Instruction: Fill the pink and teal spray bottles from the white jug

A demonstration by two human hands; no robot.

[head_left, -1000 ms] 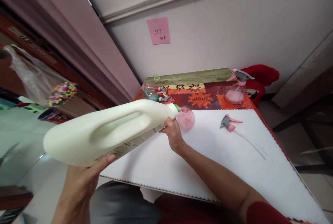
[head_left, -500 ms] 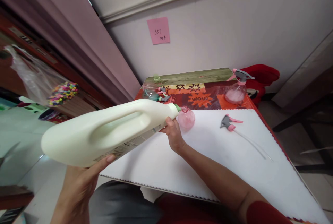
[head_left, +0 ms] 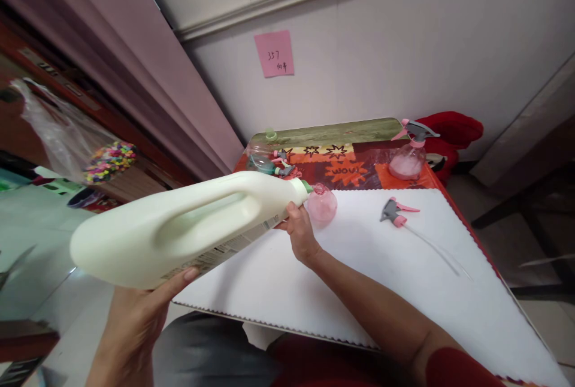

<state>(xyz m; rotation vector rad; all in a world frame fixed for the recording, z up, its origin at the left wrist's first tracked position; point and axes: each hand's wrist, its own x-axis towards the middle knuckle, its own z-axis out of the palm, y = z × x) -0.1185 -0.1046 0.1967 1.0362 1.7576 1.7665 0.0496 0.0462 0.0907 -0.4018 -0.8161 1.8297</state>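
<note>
A large pale-green detergent jug point(head_left: 135, 225) lies tilted on its side, its green spout at the mouth of a round pink spray bottle point(head_left: 322, 206) without its top. From below, my left hand point(head_left: 148, 303) supports the jug near its base, thumb along the label. Wrapped under the jug's neck, my right hand point(head_left: 300, 232) holds it close to the spout. Whether liquid is running out I cannot tell. To the right lies a grey and pink trigger sprayer head point(head_left: 393, 212), its clear tube stretched across the white tabletop point(head_left: 359, 279).
A spray bottle with pink contents point(head_left: 406, 160) stands at the back right, before a red plush toy point(head_left: 453, 135). Behind the jug lie two more spray bottles, one teal point(head_left: 260, 163). A green cap point(head_left: 271, 134) sits at the back edge. A bag of colourful beads point(head_left: 110, 162) hangs left.
Almost nothing differs. The jug's back end sits very slightly further left; both hands keep their hold and the pink bottle stays put.
</note>
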